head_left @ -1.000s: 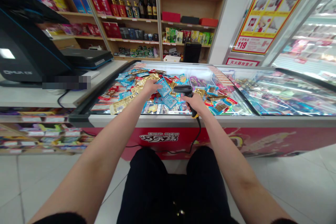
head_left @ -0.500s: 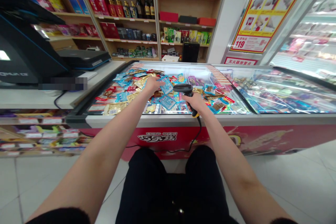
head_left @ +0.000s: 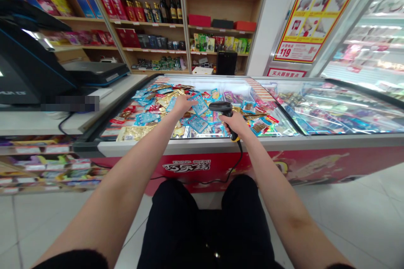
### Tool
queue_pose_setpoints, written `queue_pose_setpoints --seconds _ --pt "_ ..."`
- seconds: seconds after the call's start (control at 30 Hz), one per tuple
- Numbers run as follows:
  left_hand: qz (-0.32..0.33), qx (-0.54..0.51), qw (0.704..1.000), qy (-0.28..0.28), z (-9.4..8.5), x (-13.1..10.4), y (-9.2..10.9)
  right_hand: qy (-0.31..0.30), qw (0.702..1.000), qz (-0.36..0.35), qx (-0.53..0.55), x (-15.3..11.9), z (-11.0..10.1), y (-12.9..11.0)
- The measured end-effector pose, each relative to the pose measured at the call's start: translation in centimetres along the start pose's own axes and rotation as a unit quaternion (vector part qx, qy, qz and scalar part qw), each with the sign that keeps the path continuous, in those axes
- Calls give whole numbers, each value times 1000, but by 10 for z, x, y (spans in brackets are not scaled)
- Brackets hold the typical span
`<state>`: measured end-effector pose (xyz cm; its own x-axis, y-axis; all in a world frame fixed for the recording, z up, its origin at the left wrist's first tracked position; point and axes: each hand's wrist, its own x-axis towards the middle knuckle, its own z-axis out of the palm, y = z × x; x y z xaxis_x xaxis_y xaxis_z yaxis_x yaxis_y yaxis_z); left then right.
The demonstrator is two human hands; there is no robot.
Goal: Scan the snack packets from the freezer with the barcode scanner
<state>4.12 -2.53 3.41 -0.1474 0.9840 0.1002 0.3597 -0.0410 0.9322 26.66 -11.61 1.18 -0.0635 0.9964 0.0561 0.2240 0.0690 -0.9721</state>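
My right hand is wrapped round the handle of a black and yellow barcode scanner, its head turned to the left. A cable hangs from the base of its handle. My left hand pinches the edge of a blue snack packet, just left of the scanner head. Another blue packet lies below it on the pile. Many small packets, blue, gold and red, are spread over the glass top of the freezer under both hands, with a gold packet near the front left edge.
The chest freezer stretches across in front of me. A counter at left carries a dark checkout machine and a flat black scale. Shelves of bottles and boxes stand behind. The scanner's cable loops down the freezer front.
The view has shifted slightly. My left hand still holds the blue packet beside the scanner, and my right hand keeps its grip with little movement.
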Motion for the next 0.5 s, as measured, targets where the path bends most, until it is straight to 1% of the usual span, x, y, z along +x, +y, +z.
queue_pose_setpoints --seconds 0.1,0.2,0.33,0.5 --pt "0 2 1000 0 9 6 4 22 1000 3 15 2 -8 2" --pt "-8 -45 999 -23 27 10 9 53 998 18 26 1 -21 3" --pt "-54 -139 986 -81 62 7 18 87 994 32 54 -2 -46 9" --pt "-81 -227 962 -124 115 1 32 114 990 26 75 -4 -77 21"
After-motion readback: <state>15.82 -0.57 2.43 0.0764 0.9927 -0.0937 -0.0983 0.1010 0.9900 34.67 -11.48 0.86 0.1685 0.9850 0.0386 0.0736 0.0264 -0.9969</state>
